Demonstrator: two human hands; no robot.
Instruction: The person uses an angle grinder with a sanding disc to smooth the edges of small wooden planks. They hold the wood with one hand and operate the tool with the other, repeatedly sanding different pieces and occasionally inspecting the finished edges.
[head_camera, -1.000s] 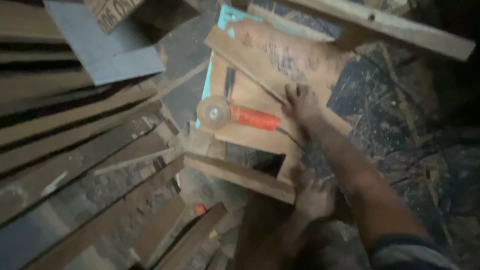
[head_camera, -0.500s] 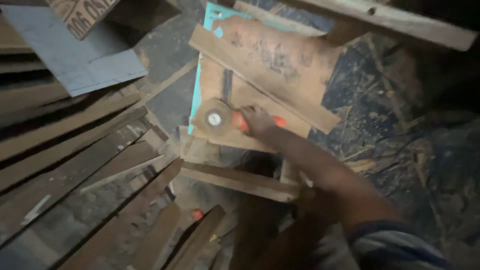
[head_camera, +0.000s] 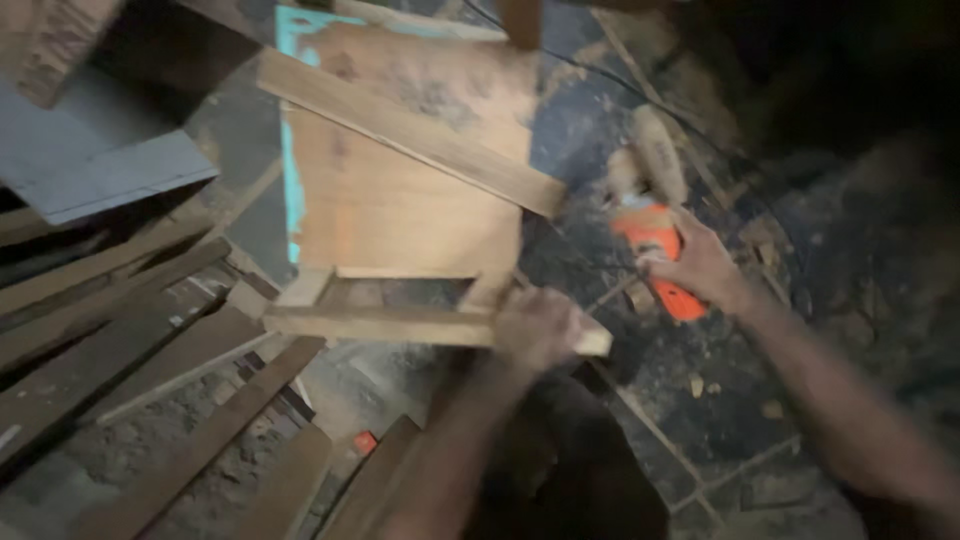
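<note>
My right hand (head_camera: 700, 265) grips an orange angle grinder (head_camera: 655, 235) with a round sanding disc, held off to the right of the wooden frame above the dusty floor. My left hand (head_camera: 538, 325) clasps the near wooden rail (head_camera: 380, 325) of a wooden frame. The frame carries a flat brown panel (head_camera: 400, 215) with a turquoise edge, and a plank (head_camera: 400, 125) lies diagonally across it. The picture is blurred by motion.
Long wooden planks (head_camera: 120, 330) lie stacked at the left and lower left. A grey sheet (head_camera: 100, 170) sits at the upper left. A small orange object (head_camera: 365, 441) lies among the planks below. Dark floor with sawdust and wood scraps (head_camera: 720, 400) spreads to the right.
My right hand took the grinder off the panel and carried it to the right, off the frame. My left hand stayed on the near rail. The view shifted right.
</note>
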